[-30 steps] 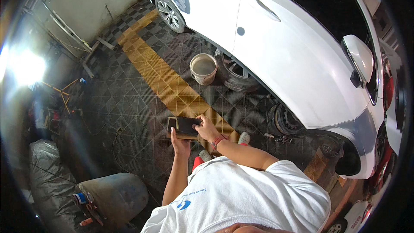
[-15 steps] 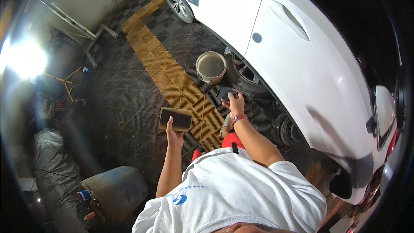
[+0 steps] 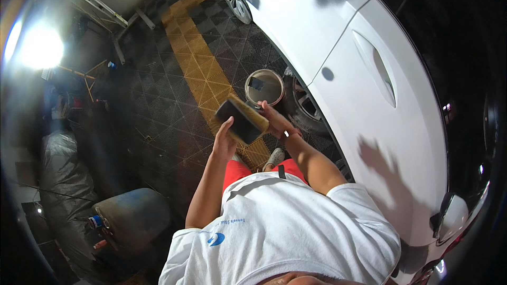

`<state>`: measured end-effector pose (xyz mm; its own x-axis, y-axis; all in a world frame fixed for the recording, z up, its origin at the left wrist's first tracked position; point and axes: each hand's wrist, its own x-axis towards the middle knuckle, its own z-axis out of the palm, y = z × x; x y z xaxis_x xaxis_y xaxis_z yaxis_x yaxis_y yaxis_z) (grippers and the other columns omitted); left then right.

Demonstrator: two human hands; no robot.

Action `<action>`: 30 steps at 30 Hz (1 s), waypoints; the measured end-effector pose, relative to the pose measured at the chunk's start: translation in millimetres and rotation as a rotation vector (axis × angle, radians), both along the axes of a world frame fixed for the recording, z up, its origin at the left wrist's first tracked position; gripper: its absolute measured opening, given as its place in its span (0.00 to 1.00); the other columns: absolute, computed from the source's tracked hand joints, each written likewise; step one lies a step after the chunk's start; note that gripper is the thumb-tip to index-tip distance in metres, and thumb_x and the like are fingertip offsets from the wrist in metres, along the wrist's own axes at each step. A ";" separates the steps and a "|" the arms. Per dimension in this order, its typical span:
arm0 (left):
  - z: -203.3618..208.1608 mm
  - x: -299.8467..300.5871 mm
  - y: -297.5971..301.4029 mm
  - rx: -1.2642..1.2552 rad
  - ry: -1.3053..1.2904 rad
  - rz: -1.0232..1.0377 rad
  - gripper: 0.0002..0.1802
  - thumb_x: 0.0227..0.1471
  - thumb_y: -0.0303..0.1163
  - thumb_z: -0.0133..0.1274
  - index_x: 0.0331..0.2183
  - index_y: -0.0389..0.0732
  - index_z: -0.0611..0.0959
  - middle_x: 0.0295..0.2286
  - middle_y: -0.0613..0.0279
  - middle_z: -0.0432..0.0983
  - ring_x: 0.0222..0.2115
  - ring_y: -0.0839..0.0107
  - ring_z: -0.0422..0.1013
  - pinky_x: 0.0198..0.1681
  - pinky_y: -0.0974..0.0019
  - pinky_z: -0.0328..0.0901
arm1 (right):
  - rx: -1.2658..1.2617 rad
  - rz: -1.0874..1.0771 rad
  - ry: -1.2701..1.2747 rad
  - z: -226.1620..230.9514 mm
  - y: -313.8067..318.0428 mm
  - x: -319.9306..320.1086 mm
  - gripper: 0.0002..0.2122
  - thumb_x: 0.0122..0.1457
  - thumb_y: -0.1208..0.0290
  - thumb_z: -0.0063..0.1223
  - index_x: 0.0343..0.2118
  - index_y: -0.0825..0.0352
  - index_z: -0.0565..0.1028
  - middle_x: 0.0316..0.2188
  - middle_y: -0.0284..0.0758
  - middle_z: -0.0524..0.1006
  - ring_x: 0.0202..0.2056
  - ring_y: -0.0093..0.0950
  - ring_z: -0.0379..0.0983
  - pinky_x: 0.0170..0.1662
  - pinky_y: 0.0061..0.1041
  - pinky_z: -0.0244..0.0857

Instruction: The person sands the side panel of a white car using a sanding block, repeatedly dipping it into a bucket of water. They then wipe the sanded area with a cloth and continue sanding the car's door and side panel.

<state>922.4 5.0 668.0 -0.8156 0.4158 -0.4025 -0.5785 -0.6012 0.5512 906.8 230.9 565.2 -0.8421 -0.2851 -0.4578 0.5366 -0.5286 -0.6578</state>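
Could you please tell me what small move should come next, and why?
Perhaps settle the right hand on the dark-and-yellow block to steady it: the left hand grips one side, the right is by the opposite side, and a dark sheet shows over or in the bucket, apart from both hands.

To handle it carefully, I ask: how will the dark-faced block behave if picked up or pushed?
The block is probably stiff, as its edges look straight. It may be light, since the left hand grips it near one side. Its flat face suggests sliding rather than rolling.
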 end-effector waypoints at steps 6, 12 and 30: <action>0.4 -59.5 16.3 -0.041 -0.005 -0.269 0.31 0.72 0.47 0.53 0.65 0.37 0.72 0.60 0.58 0.76 0.62 0.63 0.73 0.69 0.51 0.63 | -0.370 -0.385 -0.141 9.7 15.1 -10.2 0.40 0.67 0.38 0.57 0.70 0.66 0.66 0.66 0.38 0.74 0.63 0.36 0.73 0.68 0.53 0.63; -29.4 -143.1 -11.5 0.066 -0.097 -0.429 0.31 0.72 0.46 0.53 0.65 0.37 0.70 0.58 0.54 0.77 0.57 0.62 0.76 0.64 0.53 0.70 | -0.168 -0.354 -0.100 49.5 43.0 -66.5 0.32 0.65 0.46 0.65 0.64 0.65 0.74 0.57 0.38 0.82 0.57 0.34 0.80 0.65 0.41 0.70; -173.9 -260.6 -67.8 -0.301 -0.231 -0.454 0.39 0.59 0.54 0.69 0.55 0.42 0.64 0.44 0.56 0.70 0.47 0.67 0.74 0.48 0.64 0.73 | 0.392 -0.017 -0.233 -34.5 -90.6 -199.8 0.24 0.56 0.79 0.59 0.58 0.70 0.80 0.47 0.36 0.83 0.47 0.26 0.80 0.56 0.26 0.71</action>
